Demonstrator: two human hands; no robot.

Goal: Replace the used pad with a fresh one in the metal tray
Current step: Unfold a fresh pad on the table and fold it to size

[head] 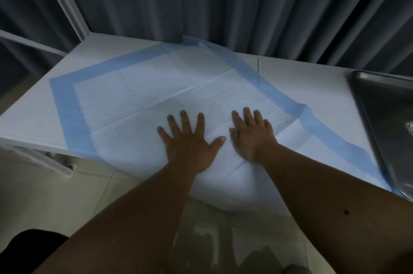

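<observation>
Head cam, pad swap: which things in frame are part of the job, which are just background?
Part of the job:
- blue-bordered pad, spread flat on the table
- metal tray, at the right edge, beside the pad
- left hand and right hand, both pressing flat on the pad

Background:
- white table
- dark curtain
- tiled floor

White table (pixel 290 77), blue-bordered pad (pixel 138 95) spread flat, metal tray (pixel 384 104) at right
</observation>
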